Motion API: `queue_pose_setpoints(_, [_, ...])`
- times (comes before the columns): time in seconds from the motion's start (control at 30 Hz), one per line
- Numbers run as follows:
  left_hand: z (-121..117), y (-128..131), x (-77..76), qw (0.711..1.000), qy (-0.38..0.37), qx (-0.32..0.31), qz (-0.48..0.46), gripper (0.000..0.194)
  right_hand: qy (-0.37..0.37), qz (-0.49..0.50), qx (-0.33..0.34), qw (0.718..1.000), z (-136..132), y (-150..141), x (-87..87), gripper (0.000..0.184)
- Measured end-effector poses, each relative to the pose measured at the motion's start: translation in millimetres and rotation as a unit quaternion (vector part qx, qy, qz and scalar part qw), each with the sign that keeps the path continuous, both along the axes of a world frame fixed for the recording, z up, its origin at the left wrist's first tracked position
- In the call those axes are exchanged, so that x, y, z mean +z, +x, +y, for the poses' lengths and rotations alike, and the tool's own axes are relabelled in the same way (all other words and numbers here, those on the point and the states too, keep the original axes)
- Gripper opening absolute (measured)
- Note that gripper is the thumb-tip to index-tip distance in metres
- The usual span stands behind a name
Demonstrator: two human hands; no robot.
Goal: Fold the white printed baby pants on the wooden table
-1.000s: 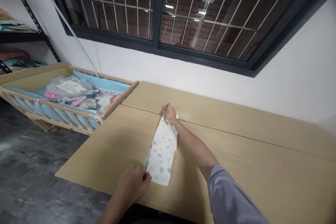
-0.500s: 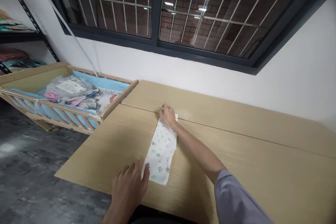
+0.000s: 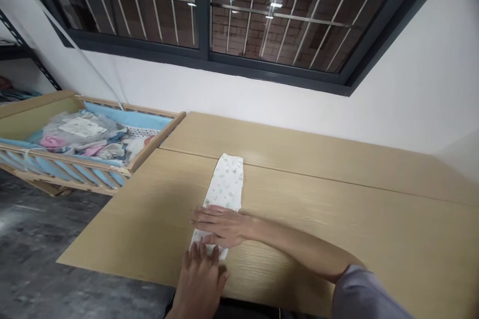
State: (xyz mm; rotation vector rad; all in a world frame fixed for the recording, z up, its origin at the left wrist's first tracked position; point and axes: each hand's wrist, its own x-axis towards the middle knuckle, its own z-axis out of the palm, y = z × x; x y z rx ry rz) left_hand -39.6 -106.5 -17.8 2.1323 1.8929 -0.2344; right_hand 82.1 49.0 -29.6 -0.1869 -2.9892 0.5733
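Note:
A narrow strip of folded white cloth (image 3: 227, 182), printed with small green and grey figures, lies on the wooden table (image 3: 318, 209). Across its nearer half rests my right hand (image 3: 220, 224), flat with the fingers stretched to the left. My left hand (image 3: 202, 274) is at the cloth's near end, its fingertips on the edge and its fingers spread. Part of the cloth is hidden beneath both hands. Whether it is a garment or a plain piece of fabric, I cannot tell.
Left of the table stands a wooden crib (image 3: 119, 174) with blue lining, holding a pile of baby clothes (image 3: 86, 134) and clear plastic. Behind the table are a white wall and a barred window (image 3: 204, 20). A dark shelf rack (image 3: 30, 55) is at far left.
My right hand has moved from the cloth's far end down to its nearer half and flattened. My left hand has shifted slightly right and down, onto the near edge. The view has turned a little.

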Motion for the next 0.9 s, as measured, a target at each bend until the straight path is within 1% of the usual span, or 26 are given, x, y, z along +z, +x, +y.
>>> queue_pose_setpoints(0.1, [2,-2,-1.7,1.0,-0.004,0.001,-0.003,0.053,0.021,0.0,-0.012,1.0,11,4,-12.1,0.06])
queue_pose_setpoints(0.23, [2,-6,-6.2,1.0,-0.023,-0.015,-0.002,0.051,0.042,-0.005,-0.047,0.998,42,9,-22.2,0.062])
queue_pose_setpoints(0.33, [2,-8,-6.1,0.999,-0.038,-0.019,-0.003,0.054,0.033,-0.02,-0.095,0.995,77,14,-31.0,0.064])
queue_pose_setpoints(0.43, [2,-9,-6.6,0.999,-0.034,-0.02,0.0,0.056,0.033,-0.036,-0.147,0.988,118,18,-37.5,0.066])
queue_pose_setpoints(0.57, [0,-12,-10.1,0.999,-0.004,-0.033,-0.025,0.05,0.036,-0.028,-0.209,0.977,169,28,-36.5,0.063])
queue_pose_setpoints(0.67, [0,-13,-9.5,0.999,-0.002,-0.037,-0.034,0.049,0.033,-0.009,-0.227,0.973,195,35,-32.4,0.059])
queue_pose_setpoints(0.73, [0,-11,-6.5,0.999,-0.007,-0.029,-0.021,0.05,0.033,-0.011,-0.231,0.972,202,38,-29.3,0.058])
queue_pose_setpoints(0.8, [0,-7,-2.6,1.0,-0.015,-0.022,0.001,0.05,0.035,-0.01,-0.233,0.972,200,38,-25.4,0.058])
queue_pose_setpoints(0.87, [-2,-4,1.1,0.999,-0.022,-0.019,0.023,0.051,0.045,0.008,-0.234,0.971,186,36,-20.4,0.059])
queue_pose_setpoints(0.9, [-3,-4,2.7,0.999,-0.021,-0.019,0.028,0.052,0.052,0.028,-0.237,0.97,175,34,-17.7,0.059])
